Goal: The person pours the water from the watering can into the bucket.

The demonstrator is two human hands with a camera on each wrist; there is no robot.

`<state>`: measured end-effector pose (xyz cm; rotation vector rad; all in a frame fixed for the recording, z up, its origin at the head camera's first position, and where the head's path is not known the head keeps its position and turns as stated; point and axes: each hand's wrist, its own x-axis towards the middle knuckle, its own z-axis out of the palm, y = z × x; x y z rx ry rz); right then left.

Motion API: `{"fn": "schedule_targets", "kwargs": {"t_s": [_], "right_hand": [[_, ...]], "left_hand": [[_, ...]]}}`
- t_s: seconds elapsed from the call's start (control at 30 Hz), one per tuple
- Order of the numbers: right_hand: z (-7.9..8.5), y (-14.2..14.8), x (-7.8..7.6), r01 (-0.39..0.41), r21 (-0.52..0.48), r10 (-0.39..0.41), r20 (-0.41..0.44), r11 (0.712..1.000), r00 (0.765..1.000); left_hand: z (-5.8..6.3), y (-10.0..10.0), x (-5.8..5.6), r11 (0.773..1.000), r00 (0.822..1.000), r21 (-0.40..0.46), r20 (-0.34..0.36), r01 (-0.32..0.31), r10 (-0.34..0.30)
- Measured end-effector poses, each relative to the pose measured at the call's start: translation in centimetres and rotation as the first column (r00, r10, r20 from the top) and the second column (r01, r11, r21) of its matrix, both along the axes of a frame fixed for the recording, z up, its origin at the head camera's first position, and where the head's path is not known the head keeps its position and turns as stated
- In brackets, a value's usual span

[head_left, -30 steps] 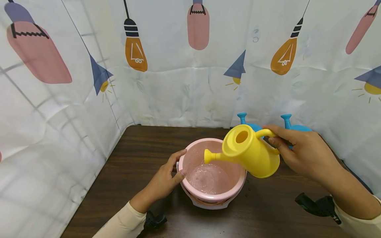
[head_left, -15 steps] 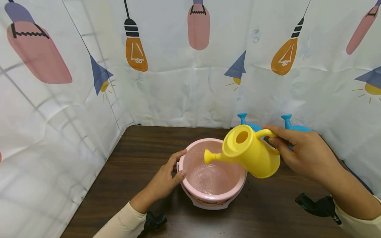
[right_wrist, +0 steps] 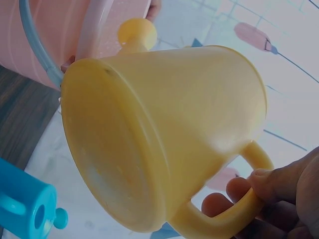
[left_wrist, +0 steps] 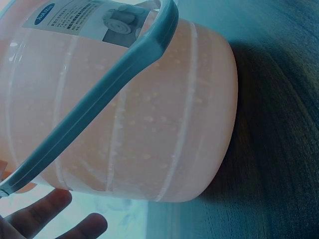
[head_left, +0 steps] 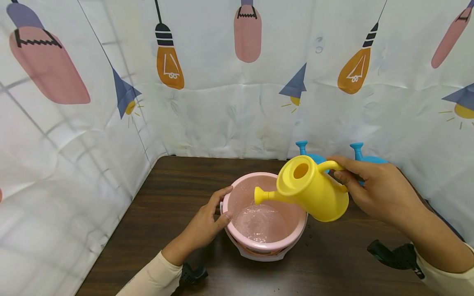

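My right hand (head_left: pixel 381 189) grips the handle of a yellow watering can (head_left: pixel 322 195), its fingers and thumb round the handle in the right wrist view. The can tips to the left, its spout (head_left: pixel 264 195) over a pink bucket (head_left: pixel 266 246). Rippling water (head_left: pixel 259 224) lies in the bucket; any stream from the spout is hard to make out. My left hand (head_left: pixel 205 222) holds the bucket's left rim, with the thumb over the edge. In the left wrist view, two of its fingers (left_wrist: pixel 87 226) lie by the bucket's side, and the bucket's handle (left_wrist: pixel 99 94) hangs down.
Two blue watering cans (head_left: pixel 357 152) (head_left: pixel 301 147) stand at the back right, partly hidden behind the yellow can and my right hand. A printed curtain (head_left: pixel 222 119) borders the dark wooden table (head_left: pixel 177 185) behind and at the left. A few drops lie right of the bucket.
The ripples on the water in the bucket have changed shape. Both hands, the yellow watering can and the bucket stay almost still.
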<state>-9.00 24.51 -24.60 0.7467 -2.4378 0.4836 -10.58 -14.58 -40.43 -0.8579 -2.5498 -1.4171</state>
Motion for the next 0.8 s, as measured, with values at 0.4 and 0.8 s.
{"fn": "schedule_targets", "kwargs": {"t_s": [0.4, 0.8], "right_hand": [[0.03, -0.01, 0.01, 0.002, 0.002, -0.002, 0.004, 1.0, 1.0], [0.11, -0.01, -0.01, -0.001, 0.001, 0.001, -0.003, 1.0, 1.0]], "left_hand": [[0.03, 0.0, 0.01, 1.0, 1.0, 0.003, -0.007, 0.002, -0.002], [0.04, -0.01, 0.01, 1.0, 1.0, 0.006, 0.003, 0.007, -0.007]]}}
